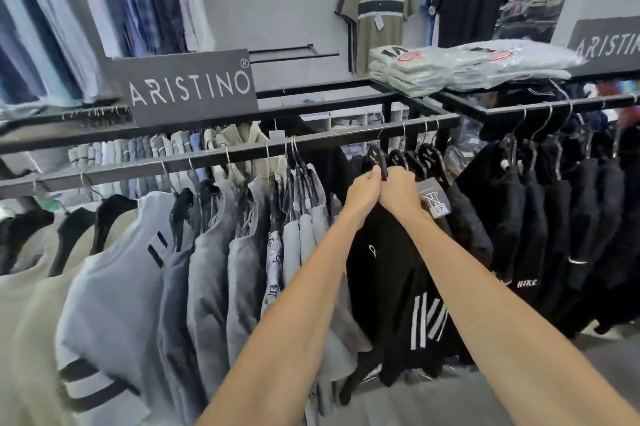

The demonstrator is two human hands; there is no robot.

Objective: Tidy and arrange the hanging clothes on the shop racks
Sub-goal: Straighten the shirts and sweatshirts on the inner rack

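Both hands on one hanger (378,158)
Left hand (363,193) and right hand (399,190) pinched the black garment (388,269) by its top; it hung straight below them, rail (214,158) just above.

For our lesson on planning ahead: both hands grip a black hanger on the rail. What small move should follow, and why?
Probably slide the black hanger right along the rail beside the other black hangers: left hand and right hand both grip it, and its garment leans towards the grey shirts.

light: bright, even, soft shadows | blur: left edge smeared | edges: wide-angle bowing | centre: sharp
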